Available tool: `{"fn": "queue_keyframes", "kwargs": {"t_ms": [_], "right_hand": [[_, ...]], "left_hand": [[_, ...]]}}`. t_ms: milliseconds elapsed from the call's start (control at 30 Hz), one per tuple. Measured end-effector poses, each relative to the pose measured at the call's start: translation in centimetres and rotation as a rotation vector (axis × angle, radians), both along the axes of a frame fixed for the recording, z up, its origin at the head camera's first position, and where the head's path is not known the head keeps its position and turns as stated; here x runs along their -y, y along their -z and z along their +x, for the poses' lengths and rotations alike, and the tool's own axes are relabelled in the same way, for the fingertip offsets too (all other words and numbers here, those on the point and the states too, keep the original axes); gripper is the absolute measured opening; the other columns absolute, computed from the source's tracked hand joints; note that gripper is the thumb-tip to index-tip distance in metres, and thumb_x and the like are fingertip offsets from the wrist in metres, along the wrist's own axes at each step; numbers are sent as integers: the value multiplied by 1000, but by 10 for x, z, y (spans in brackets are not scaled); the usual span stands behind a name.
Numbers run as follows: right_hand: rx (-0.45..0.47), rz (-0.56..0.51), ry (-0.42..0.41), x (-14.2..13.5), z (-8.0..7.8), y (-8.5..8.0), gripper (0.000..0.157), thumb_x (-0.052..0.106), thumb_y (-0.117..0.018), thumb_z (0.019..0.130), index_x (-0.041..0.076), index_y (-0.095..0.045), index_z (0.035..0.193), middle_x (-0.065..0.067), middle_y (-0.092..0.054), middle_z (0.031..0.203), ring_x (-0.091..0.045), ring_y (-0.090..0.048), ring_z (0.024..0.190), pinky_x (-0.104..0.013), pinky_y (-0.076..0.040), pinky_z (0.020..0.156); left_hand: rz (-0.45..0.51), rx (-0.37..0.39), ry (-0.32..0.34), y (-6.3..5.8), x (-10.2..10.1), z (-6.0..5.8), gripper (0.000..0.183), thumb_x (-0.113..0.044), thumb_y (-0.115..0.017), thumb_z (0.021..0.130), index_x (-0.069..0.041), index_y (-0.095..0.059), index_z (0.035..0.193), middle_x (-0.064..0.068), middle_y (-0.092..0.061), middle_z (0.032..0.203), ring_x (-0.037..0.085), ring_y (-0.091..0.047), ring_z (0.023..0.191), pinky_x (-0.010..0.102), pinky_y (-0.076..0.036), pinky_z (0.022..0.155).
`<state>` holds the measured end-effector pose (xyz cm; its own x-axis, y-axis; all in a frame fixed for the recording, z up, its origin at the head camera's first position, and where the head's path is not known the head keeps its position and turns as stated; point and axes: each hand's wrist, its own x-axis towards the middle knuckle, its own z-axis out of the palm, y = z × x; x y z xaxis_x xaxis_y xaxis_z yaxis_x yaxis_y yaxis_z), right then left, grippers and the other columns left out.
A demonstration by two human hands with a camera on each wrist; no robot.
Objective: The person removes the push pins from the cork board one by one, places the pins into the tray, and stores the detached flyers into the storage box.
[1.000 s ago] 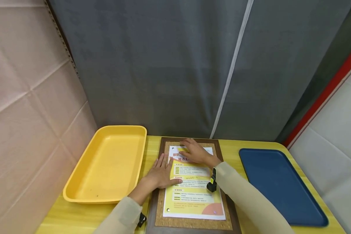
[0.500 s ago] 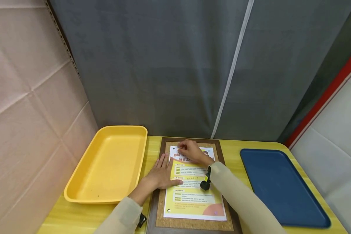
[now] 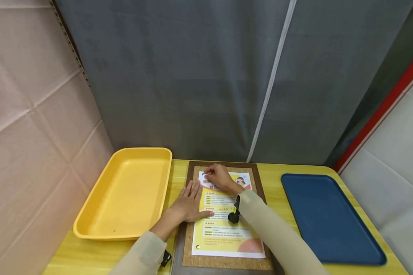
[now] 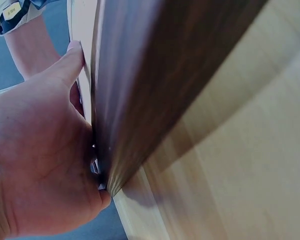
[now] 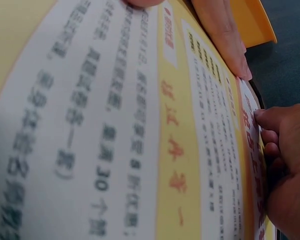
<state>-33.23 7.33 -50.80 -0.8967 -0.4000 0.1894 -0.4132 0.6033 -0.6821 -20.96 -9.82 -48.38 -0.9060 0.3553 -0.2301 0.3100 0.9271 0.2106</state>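
A printed poster (image 3: 227, 244) lies on a framed corkboard (image 3: 192, 259) at the table's middle, with small round pushpins at its corners. My left hand (image 3: 187, 206) rests flat, fingers spread, across the poster's left edge and the board's frame. In the left wrist view that hand's palm (image 4: 45, 150) shows beside the dark wooden frame (image 4: 135, 90). With curled fingers my right hand (image 3: 221, 177) pinches at the pushpin (image 3: 203, 174) in the poster's upper left corner. The right wrist view shows its thumb tip down at the paper, other fingers folded beneath.
On the left stands a deep yellow tray (image 3: 165, 191), close beside the board. A flat dark blue tray (image 3: 334, 217) lies to the right. Behind the yellow tabletop (image 3: 272, 172) hangs a grey curtain (image 3: 192, 76), with pale panels at both sides.
My right hand has slid left over the poster's top to its upper left corner, its fingers curling from a flatter pose. The left hand stays in place.
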Motion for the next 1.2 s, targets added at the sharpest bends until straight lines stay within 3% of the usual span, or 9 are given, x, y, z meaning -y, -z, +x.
{"fn": "queue_keyframes", "kwargs": {"t_ms": [467, 1067, 1200], "right_hand": [[132, -56, 52, 6, 0, -7, 11, 3, -71, 99, -1, -79, 107, -5, -71, 85, -12, -61, 70, -23, -49, 67], [142, 13, 109, 13, -3, -8, 11, 9, -72, 99, 3, -81, 98, -6, -74, 89, -13, -63, 71, -24, -54, 68], [186, 18, 114, 12, -3, -11, 11, 9, -71, 100, 4, -81, 98, -5, -73, 89, -13, -63, 72, -24, -54, 68]], "left_hand": [[-41, 5, 9, -1, -2, 1, 113, -80, -51, 96, -1, -18, 169, 16, -6, 178, 39, 1, 164, 53, -11, 131], [-25, 17, 10, -1, -2, 3, 112, -79, -52, 96, -1, -17, 169, 16, -6, 178, 39, 1, 164, 54, -11, 131], [-19, 14, 7, 0, -3, 3, 112, -78, -53, 96, -1, -17, 169, 16, -6, 178, 39, 0, 164, 54, -11, 131]]}}
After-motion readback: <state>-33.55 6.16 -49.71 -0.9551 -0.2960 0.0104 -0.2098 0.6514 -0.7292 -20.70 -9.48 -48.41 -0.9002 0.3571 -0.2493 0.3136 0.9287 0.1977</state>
